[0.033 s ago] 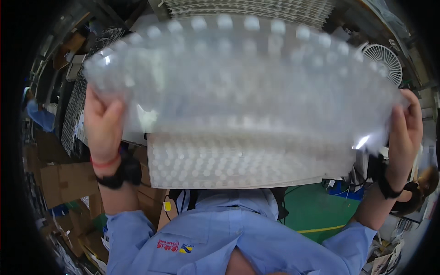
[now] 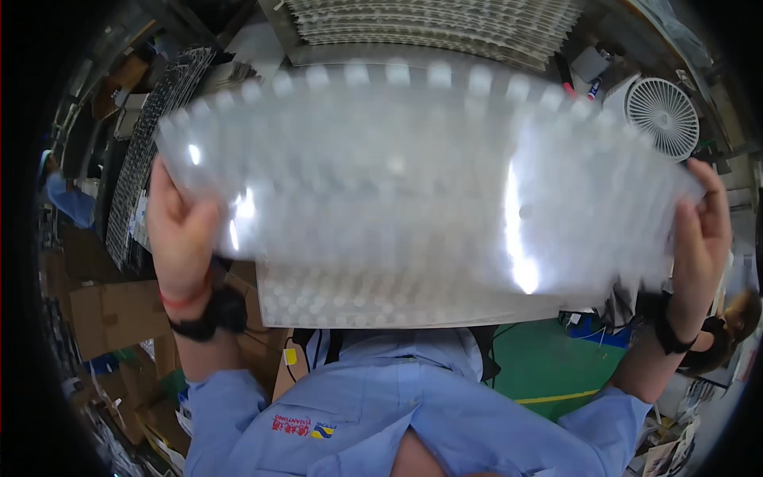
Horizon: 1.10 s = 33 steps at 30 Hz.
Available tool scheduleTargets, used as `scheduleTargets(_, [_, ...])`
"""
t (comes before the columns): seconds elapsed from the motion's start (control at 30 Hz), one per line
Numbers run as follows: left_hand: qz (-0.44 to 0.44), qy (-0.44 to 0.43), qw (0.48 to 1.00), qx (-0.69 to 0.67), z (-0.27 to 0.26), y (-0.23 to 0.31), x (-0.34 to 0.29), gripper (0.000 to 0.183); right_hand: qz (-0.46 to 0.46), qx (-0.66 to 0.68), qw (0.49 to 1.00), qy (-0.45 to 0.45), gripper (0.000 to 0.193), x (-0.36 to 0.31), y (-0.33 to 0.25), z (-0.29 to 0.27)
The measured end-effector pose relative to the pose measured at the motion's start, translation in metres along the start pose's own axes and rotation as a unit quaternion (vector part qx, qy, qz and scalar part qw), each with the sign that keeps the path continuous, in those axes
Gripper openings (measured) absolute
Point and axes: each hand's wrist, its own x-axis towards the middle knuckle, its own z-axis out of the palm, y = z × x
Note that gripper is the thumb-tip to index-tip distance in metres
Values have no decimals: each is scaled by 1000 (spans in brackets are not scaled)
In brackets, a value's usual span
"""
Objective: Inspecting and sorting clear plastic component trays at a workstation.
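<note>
A translucent, shiny plastic sheet (image 2: 397,159) with rows of whitish round spots is stretched between my hands and blurred by motion. My left hand (image 2: 179,230) pinches its left end with the thumb on top, and my right hand (image 2: 703,226) does the same at the right end. Under the sheet, in front of my body, lies a pale flat board or stack of sheets (image 2: 350,312) with a pattern of round dots. Most of that lower piece is covered by the sheet I hold, and I cannot tell whether the two touch.
At the back stands a stack of layered pale sheets (image 2: 437,28). To its right are a white fan (image 2: 664,115) and a marker (image 2: 594,87). A dark grid rack (image 2: 143,159) and cardboard (image 2: 111,318) are on the left. Other people (image 2: 70,199) appear at both sides.
The sheet in my hands has come down and closer to my body, covering more of the dotted piece below. More of the back stack and the fan shows. Both hands keep their hold.
</note>
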Motion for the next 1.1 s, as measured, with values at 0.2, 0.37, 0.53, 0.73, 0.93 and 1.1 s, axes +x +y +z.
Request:
scheduleTargets(0.2, [-168, -7, 986, 20, 9, -3, -79, 98, 154, 36, 981, -113, 42, -30, 44, 27])
scheduleTargets(0.37, [-58, -58, 991, 105, -3, -16, -69, 149, 45, -128, 986, -100, 92, -30, 49, 20])
scheduleTargets(0.53, [-26, -238, 966, 98, 4, -17, -59, 157, -95, -215, 922, -306, 133, -33, 36, 23])
scheduleTargets(0.73, [-88, -82, 993, 12, 4, -9, -41, 105, -77, -278, 898, -333, 132, -33, 40, 18])
scheduleTargets(0.93, [-139, 27, 963, 231, -6, -43, 66, 54, -127, -302, 883, -336, 132, -27, 25, 15])
scheduleTargets(1.1, [-157, -63, 940, 297, -15, -57, 87, 39, -104, -265, 929, -238, 126, -20, 21, -1])
